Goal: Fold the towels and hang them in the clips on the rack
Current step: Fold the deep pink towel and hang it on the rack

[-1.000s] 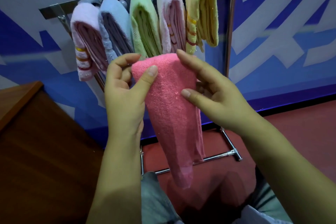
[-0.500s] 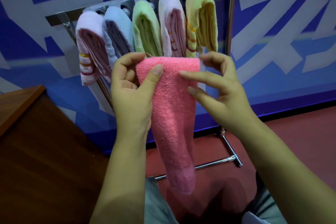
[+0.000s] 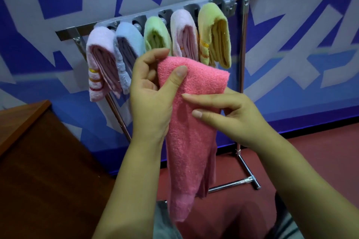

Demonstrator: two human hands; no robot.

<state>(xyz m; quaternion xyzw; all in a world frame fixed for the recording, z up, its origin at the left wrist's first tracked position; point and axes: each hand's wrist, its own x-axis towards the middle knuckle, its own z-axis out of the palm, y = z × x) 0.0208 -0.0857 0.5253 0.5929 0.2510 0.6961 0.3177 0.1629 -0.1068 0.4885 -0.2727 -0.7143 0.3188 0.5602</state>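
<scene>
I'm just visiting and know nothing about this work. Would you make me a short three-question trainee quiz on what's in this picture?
1. How many folded towels already hang in the clip strip on the rack?
2. True or false: the yellow towel hangs at the left end of the row.
3. Which hand pinches the top fold of the pink towel between thumb and fingers? A) left hand B) right hand

Key
1. Five: pale pink towel, blue towel, green towel, second pale pink towel, yellow.
2. False; it hangs at the right end.
3. A; the right hand's fingers lie on the towel lower down.
</scene>
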